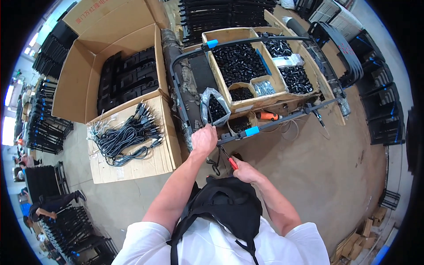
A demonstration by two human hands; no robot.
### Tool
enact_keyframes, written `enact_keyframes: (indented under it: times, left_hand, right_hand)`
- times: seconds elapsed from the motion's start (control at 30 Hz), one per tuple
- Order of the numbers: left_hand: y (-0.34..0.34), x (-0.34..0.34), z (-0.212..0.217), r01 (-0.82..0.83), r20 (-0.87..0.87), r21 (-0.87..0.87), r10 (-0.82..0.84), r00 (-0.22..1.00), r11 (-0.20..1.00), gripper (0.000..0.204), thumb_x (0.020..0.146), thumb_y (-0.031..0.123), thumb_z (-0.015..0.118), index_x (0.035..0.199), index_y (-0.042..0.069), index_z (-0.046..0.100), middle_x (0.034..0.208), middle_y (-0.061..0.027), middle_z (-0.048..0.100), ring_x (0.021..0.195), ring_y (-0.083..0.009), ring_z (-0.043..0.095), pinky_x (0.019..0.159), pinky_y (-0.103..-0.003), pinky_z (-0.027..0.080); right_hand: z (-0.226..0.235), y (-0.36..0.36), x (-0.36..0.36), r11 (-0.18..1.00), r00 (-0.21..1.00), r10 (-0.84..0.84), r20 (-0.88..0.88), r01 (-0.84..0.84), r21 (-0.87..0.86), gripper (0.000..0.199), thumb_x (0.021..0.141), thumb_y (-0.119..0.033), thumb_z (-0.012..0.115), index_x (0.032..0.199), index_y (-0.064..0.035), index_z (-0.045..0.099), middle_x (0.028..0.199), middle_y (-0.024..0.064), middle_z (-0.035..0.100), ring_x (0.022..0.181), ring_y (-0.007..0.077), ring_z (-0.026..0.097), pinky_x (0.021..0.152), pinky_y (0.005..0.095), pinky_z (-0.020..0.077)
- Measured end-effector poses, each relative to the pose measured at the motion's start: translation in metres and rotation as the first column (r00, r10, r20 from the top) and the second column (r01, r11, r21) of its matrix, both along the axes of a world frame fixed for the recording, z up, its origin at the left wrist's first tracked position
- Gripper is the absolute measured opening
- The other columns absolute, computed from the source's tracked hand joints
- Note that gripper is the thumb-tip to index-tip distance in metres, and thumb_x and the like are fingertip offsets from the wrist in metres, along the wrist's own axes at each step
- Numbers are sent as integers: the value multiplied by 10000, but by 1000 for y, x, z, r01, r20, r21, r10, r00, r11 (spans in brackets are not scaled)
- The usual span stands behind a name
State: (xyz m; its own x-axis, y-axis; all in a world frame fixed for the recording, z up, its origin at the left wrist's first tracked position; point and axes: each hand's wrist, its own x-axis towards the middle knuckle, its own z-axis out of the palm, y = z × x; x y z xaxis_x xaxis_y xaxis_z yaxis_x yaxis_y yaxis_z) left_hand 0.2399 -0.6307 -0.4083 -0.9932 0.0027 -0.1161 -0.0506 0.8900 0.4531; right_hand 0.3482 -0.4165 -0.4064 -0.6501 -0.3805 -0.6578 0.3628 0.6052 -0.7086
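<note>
A black metal frame (282,120) with blue tape lies across the work stand in front of me. At its near left corner my left hand (204,140) is closed round a black cable (208,111), which rises above the fist. More dark cable hangs in a loop below the bar. My right hand (246,172) grips red-handled pliers (232,163), their tip reaching up to the underside of the frame beside my left fist. The exact contact at the tip is too small to make out. A clear plastic bag (224,115) of small black parts sits just beyond my left hand.
A wooden tray (245,106) holds black fittings and metal screws under the frame. An orange-handled tool (268,116) lies by it. On the left, bundled black cables (126,139) rest on a cardboard box (99,170). Stacked black frames (382,97) stand at right; a person (48,207) works far left.
</note>
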Motion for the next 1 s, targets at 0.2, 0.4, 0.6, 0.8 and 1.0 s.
enact_keyframes:
  times: [0.2,0.4,0.6,0.8,1.0]
  left_hand:
    - [6,-4,4,-52,30,-72,55,998,996,346,1054,323,529,933,28,662,809,-246,740,784,-435,739,753,-552,578]
    - [16,-5,8,-99,42,-107,104,994,989,338,1050,323,546,907,37,655,775,-235,730,725,-424,730,709,-542,576]
    - [15,-1,10,-124,-27,-150,121,992,981,341,1026,334,596,811,74,646,698,-203,698,639,-419,694,624,-533,556]
    - [36,-16,14,-133,-53,-145,127,990,980,334,1008,353,616,808,90,665,682,-181,692,632,-410,693,611,-530,551]
    - [33,-12,4,-180,-101,-115,168,980,977,326,966,354,652,767,95,663,654,-182,675,606,-401,687,585,-522,551]
  right_hand:
    - [39,1,-20,998,996,61,70,-59,-30,828,848,-43,521,1623,83,257,1576,348,440,1487,405,446,1215,391,353]
    - [-17,50,-7,951,985,145,92,-113,-289,765,864,-85,605,1587,12,377,1436,291,601,1370,403,567,1127,413,437]
    - [-71,34,-65,966,967,75,243,-131,224,352,876,-128,603,1217,-38,615,1004,204,720,1071,333,702,957,409,536]
    - [-256,-15,-92,997,901,59,-430,-73,-17,340,1031,-369,561,1116,-53,653,989,139,713,963,282,699,774,388,566]
    - [-269,-58,-77,523,672,-655,346,733,-434,444,1095,-470,497,1383,-146,595,1154,53,664,961,168,669,712,314,532]
